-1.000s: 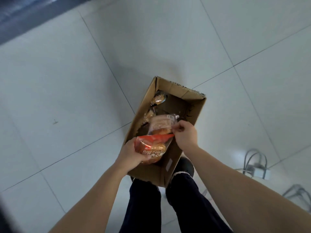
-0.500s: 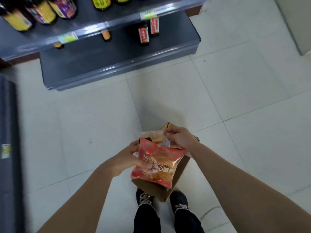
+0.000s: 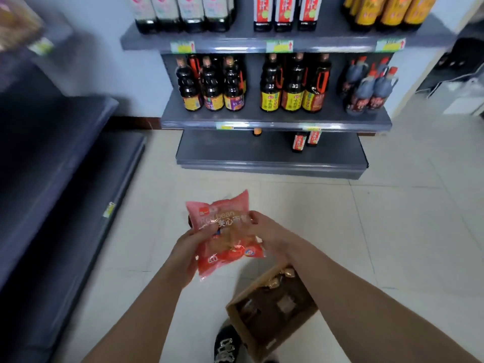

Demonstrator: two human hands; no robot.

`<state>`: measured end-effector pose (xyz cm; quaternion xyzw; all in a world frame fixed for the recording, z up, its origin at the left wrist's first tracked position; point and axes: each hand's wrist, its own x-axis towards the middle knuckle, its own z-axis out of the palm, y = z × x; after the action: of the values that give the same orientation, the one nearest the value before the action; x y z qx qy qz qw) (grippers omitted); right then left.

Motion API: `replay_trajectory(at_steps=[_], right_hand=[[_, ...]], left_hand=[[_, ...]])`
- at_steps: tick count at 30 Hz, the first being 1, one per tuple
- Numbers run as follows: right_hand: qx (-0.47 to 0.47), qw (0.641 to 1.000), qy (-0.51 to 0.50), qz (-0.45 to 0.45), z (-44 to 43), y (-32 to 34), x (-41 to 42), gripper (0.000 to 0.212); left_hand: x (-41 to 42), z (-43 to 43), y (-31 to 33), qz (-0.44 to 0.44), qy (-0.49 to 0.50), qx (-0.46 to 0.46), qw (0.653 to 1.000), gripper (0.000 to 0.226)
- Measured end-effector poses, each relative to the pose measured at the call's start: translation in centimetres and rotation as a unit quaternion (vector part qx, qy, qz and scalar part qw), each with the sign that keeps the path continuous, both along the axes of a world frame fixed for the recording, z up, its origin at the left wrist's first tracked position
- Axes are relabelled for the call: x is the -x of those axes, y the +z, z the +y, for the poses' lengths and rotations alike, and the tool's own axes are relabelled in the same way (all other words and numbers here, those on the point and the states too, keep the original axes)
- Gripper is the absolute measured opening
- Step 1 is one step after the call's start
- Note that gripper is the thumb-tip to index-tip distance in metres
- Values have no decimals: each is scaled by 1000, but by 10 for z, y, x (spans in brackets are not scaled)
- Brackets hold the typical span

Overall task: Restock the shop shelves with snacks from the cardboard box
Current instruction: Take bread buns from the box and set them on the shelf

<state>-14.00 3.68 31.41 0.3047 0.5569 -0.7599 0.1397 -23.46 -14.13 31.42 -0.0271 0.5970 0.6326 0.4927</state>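
A red and clear red-bean bread packet [image 3: 225, 231] is held up in front of me over the floor. My left hand [image 3: 190, 254] grips its lower left side. My right hand [image 3: 264, 229] pinches its right edge. Another packet may lie behind it, but I cannot tell. The open cardboard box [image 3: 272, 310] stands on the floor by my shoe [image 3: 225, 347], below my right forearm, with several dark wrapped snacks inside. Grey shelves [image 3: 52, 179] with bare boards run along the left.
Straight ahead stands a grey shelf unit [image 3: 275, 119] full of dark sauce bottles [image 3: 293, 85], with two small bottles on its lowest board. White floor tiles lie between it and me. A blurred packet sits at the top left on the left shelving.
My hands lifted the red packet out of the box and raised it. My view swung up from the box to the shelves.
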Motion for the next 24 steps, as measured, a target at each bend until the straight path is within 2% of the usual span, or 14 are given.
replay_trajectory(at_steps=[2,5,6,9,10,12,15,20,24], right_hand=[[-25,998,44,23,-19,20,14,56],[-14,995,74,65,-48,47,35,57],[6,995,67,78,-59,53,43,61],[48,993,26,101,-98,74,67,60],[43,993,23,106,-112,82,74,55],[25,993,27,116,-143,96,88,55],[26,990,54,128,-195,116,106,63],[27,984,119,126,-296,153,121,33],[9,980,151,131,-382,179,130,53]], left_hand=[[0,-22,20,18,39,-12,999,66],[2,-63,50,44,141,32,988,72],[3,-79,56,53,177,53,981,67],[-1,-128,80,111,214,104,965,16],[-2,-146,85,134,225,112,958,11],[-2,-184,92,155,253,112,948,22],[-13,-244,110,172,303,107,931,26],[-32,-343,140,210,414,99,880,33],[-53,-420,171,228,473,84,847,66]])
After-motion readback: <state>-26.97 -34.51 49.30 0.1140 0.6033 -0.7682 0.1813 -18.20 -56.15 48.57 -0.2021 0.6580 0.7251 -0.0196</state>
